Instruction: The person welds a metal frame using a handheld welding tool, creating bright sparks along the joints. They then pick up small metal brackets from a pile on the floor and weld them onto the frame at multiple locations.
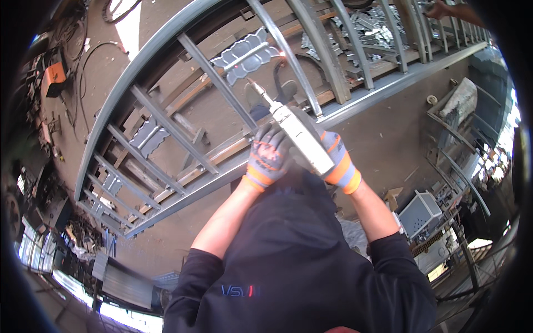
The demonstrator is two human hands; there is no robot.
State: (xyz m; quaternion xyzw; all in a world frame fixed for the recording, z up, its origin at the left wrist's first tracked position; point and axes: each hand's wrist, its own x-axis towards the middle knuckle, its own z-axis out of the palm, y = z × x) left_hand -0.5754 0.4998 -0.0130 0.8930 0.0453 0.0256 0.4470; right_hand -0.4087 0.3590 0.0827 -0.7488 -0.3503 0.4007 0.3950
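A white handheld welding gun [302, 139] slants across the middle, its narrow copper-coloured tip toward a grey scalloped metal ornament [244, 55]. My right hand [337, 158], in a grey and orange glove, is closed round the gun's far side; its fingers are mostly hidden behind the white body. Close along the gun's left side, my left hand [267, 155] lies with its gloved fingers stretched forward over the near rail of a metal frame [222, 178]. The ornament sits between two crossbars of that frame, and a small bright orange spot shows at its right end.
More scalloped ornaments [149, 137] sit between the bars at left. Small metal pieces [372, 33] are piled beyond the frame. Another person's hand [440, 10] is at the top right. An orange machine [54, 79] with cables stands far left; a grey perforated box [420, 213] stands right.
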